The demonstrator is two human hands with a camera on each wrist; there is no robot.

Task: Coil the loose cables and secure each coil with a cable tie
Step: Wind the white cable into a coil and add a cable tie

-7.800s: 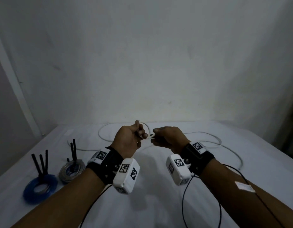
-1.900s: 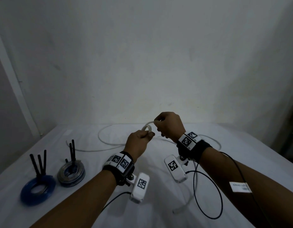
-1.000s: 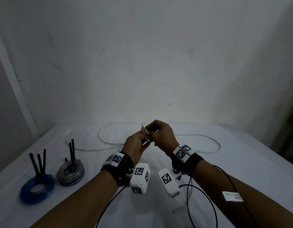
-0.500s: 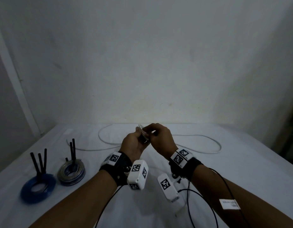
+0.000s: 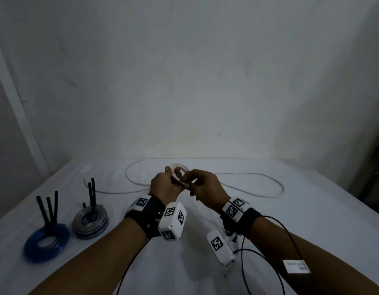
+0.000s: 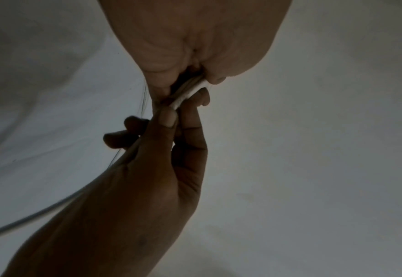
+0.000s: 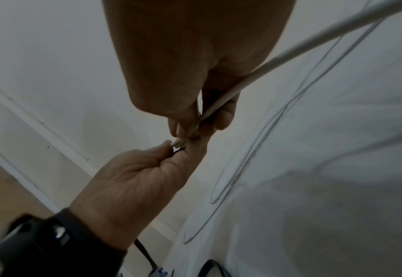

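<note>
A white cable [image 5: 267, 195] lies in loose loops across the back of the table. Its near end is wound into a small coil [image 5: 179, 168] held above the table. My left hand [image 5: 175, 178] grips the coil's gathered strands [image 6: 190, 90] between thumb and fingers. My right hand [image 5: 188, 182] meets it from the right and pinches the same white cable [image 7: 264, 64], which runs through its fingers [image 7: 183, 129] to the left hand [image 7: 148, 168]. In the left wrist view the right hand [image 6: 171, 114] pinches the strands just below my left fingertips. No loose cable tie shows near the hands.
At the left of the white table [image 5: 312, 220] lie a blue coil [image 5: 45, 244] and a grey coil [image 5: 91, 222], each with black cable ties [image 5: 48, 206] sticking upright. Black wrist-camera leads [image 5: 244, 258] hang by my forearms. A wall stands behind the table.
Over the last two seconds my right hand brought a loop of white cable down to the left hand. Both hands now sit close together, slightly lower, and the slack on the table has shortened.
</note>
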